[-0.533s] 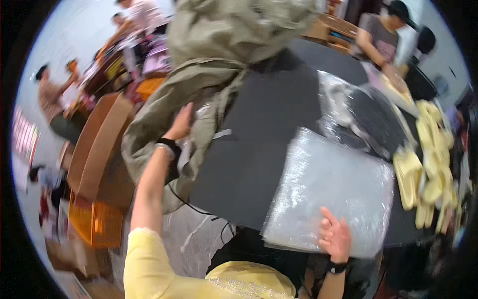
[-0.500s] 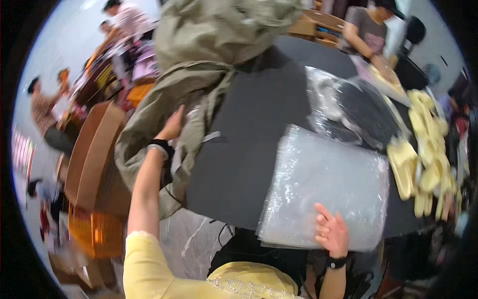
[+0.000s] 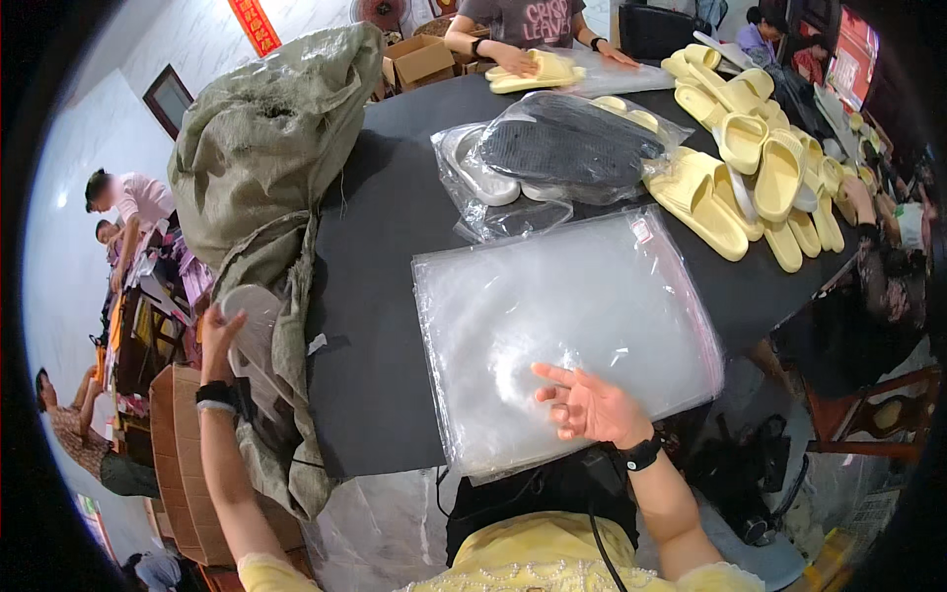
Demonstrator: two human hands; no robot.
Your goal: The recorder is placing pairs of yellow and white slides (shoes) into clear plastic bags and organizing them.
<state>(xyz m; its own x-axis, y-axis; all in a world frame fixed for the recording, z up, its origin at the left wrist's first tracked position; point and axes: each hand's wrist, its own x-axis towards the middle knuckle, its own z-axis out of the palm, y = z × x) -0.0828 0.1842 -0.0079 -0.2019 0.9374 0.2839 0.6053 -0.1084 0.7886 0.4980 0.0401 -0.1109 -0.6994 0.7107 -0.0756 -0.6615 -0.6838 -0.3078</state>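
My left hand (image 3: 219, 340) is closed on the edge of a pale slipper (image 3: 258, 321), long and round-ended, at the mouth of a large olive-green woven sack (image 3: 271, 148). The sack slumps over the left side of the dark table, and its folds hide part of the slipper. Palm up with fingers apart, my right hand (image 3: 592, 407) hovers over or rests on a stack of clear plastic bags (image 3: 552, 296); it holds nothing. Just beyond the stack, a clear bag contains black-soled and white slippers (image 3: 562, 148).
Several yellow slippers (image 3: 769, 148) are piled at the table's right. Across the dark table (image 3: 370, 395), a co-worker's hand (image 3: 518, 61) rests on yellow slippers. Open cardboard boxes stand at the lower left (image 3: 182, 464) and far side (image 3: 419, 61). Other people work farther left and right.
My left hand has come out of the sack's folds, with the pale slipper now showing in it. My right hand stays open over the bags. The whole view has turned rightward.
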